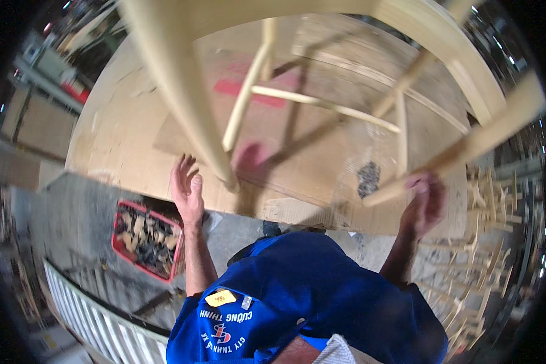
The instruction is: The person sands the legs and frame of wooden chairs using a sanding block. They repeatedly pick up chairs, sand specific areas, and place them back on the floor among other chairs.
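Observation:
A pale wooden chair frame (188, 97) stands on the worktable in front of me, blurred in places. Its curved top rail (297, 9) runs across the upper part of the view, and thin stretchers (324, 104) join its legs. My left hand (188, 188) is open beside the lower end of the near left leg, fingers apart, holding nothing. Close to the lower part of the right leg (467, 148) is my right hand (428, 203). Its fingers are bent and smeared by motion, and whether they touch the leg is unclear.
Cardboard (121, 136) covers the table. A clear bag with small dark pieces (368, 179) lies near the right leg. Below the table's left edge, a red crate (147, 239) holds wood scraps. Several wooden frames (485, 261) stand at right; a ribbed metal panel (97, 312) is at lower left.

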Demonstrator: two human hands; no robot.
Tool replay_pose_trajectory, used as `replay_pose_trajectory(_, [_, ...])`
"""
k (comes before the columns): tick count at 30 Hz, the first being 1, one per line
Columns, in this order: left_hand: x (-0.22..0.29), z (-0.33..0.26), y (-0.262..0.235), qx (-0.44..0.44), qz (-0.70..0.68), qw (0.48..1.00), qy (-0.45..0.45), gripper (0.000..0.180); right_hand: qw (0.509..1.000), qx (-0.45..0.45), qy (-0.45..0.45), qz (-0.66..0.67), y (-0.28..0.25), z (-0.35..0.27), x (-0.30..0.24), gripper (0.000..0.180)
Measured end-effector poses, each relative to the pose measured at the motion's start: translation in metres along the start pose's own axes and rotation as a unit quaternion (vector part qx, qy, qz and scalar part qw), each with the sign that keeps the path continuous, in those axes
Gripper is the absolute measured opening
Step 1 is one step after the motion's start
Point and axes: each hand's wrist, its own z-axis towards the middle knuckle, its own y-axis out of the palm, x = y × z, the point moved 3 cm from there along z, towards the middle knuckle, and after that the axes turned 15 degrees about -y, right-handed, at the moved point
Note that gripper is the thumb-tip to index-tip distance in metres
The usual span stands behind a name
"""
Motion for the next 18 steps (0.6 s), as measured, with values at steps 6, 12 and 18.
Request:
replay_pose_trajectory(6, [0.065, 0.048, 0.092, -0.127, -0.044, 0.988, 0.071, 0.069, 0.959, 0.047, -0.053, -0.273, -0.033, 0.04, 0.02, 0.04])
replay_pose_trajectory(12, [0.109, 0.002, 0.085, -0.139, -0.044, 0.989, 0.026, 0.025, 0.986, -0.01, 0.166, -0.019, -0.049, 0.044, 0.046, 0.027])
replay_pose_trajectory(18, [0.19, 0.031, 0.118, -0.077, 0.041, 0.996, 0.001, 0.041, 0.979, -0.056, 0.171, -0.09, -0.042, 0.125, 0.05, 0.027])
